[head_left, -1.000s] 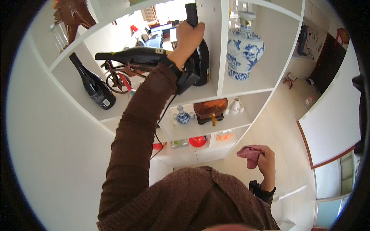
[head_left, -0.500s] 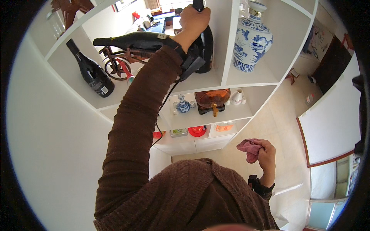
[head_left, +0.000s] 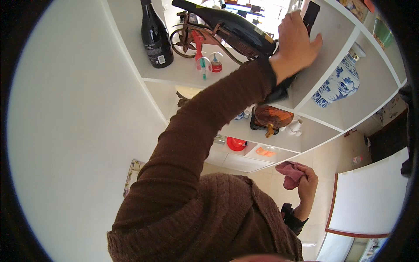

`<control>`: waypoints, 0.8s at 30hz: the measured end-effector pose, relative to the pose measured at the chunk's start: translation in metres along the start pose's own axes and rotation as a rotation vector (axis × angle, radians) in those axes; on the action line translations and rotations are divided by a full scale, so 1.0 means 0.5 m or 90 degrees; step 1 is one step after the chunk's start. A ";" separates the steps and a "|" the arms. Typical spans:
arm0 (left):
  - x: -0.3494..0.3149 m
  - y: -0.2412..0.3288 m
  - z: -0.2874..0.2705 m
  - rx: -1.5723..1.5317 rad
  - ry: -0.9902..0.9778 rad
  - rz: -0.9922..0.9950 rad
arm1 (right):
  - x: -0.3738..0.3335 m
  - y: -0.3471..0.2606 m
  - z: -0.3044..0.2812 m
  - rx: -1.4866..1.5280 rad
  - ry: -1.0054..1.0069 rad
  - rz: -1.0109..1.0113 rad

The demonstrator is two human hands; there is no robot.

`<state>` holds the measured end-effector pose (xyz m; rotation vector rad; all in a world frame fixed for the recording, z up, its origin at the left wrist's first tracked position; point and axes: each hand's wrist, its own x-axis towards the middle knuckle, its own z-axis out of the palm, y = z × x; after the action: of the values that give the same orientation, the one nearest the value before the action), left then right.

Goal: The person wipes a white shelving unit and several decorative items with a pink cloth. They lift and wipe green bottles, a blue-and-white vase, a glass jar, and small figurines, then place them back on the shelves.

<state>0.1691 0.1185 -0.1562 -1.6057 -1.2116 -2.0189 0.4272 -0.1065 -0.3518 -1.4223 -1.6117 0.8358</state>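
Observation:
My left hand [head_left: 297, 46] is up at the top shelf, in front of a dark wine bottle [head_left: 310, 15] that stands against the divider. Its thumb and fingers are apart, and the hand and sleeve cover much of that bottle. Beside it, another dark bottle [head_left: 231, 24] lies tilted in a bicycle-shaped bottle holder [head_left: 185, 41]. Low on the right, my right hand [head_left: 308, 185] grips a bunched pink cloth [head_left: 290, 174], away from the shelves.
A third bottle [head_left: 157, 39] stands at the shelf's left end. Small snow globes [head_left: 216, 61] sit by the bicycle holder. Past the divider is a blue-and-white vase [head_left: 340, 81]. The shelf below bears an amber glass decanter [head_left: 273, 117] and a white jug [head_left: 295, 125].
The view has shifted left, so the shelves appear further right. My left hand has loosened from the bottle's neck, its fingers now spread. My right hand still holds the cloth.

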 end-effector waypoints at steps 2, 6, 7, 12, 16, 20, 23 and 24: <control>-0.062 0.016 -0.082 -0.071 -0.096 0.081 | 0.012 0.000 0.007 0.007 -0.001 0.002; -0.193 -0.004 -0.273 0.026 -0.063 0.103 | 0.025 0.010 0.015 0.032 -0.017 0.000; -0.203 -0.029 -0.305 0.082 -0.003 0.121 | 0.026 0.011 0.016 0.045 -0.024 0.004; -0.217 -0.157 -0.408 0.326 -0.001 -0.182 | 0.040 -0.003 0.019 0.066 -0.064 0.033; -0.231 -0.209 -0.422 0.405 -0.072 -0.270 | 0.071 -0.041 0.035 0.136 -0.096 0.014; -0.237 -0.224 -0.425 0.434 -0.103 -0.269 | 0.097 -0.082 0.063 0.216 -0.117 -0.001; -0.229 -0.205 -0.434 0.387 -0.093 -0.262 | 0.112 -0.106 0.084 0.323 -0.141 0.054; -0.226 -0.191 -0.440 0.341 -0.084 -0.284 | 0.118 -0.114 0.089 0.374 -0.156 0.062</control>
<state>-0.0020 -0.0191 -0.3046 -1.2934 -2.0940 -1.6010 0.3597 -0.0549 -0.3133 -1.0077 -1.3130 1.4462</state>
